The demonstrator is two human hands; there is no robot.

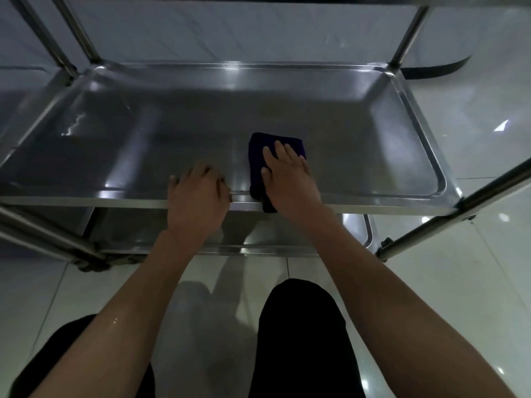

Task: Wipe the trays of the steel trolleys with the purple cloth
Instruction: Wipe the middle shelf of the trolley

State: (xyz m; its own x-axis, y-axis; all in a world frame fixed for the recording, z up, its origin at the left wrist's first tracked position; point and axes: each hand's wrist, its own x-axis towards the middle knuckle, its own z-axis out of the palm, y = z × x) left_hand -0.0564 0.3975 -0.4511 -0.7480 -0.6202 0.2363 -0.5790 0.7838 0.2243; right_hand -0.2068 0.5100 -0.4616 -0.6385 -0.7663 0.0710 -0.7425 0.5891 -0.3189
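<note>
A steel trolley tray point(330, 110) fills the upper half of the view. A folded purple cloth point(260, 150) lies on it near the front rim, right of centre, with one end hanging over the rim. My right hand point(290, 176) lies flat on the cloth with fingers straight, pressing it onto the tray. My left hand point(198, 193) sits just left of the cloth, its fingers curled over the tray's front rim point(86, 201).
A lower tray point(356, 231) shows beneath the front rim. Steel posts rise at the back corners point(408, 33) and slant at the front right point(459, 219) and front left point(48, 239). A second trolley's posts point(43, 35) stand at the left. Glossy tiled floor and my dark-trousered legs point(301, 340) lie below.
</note>
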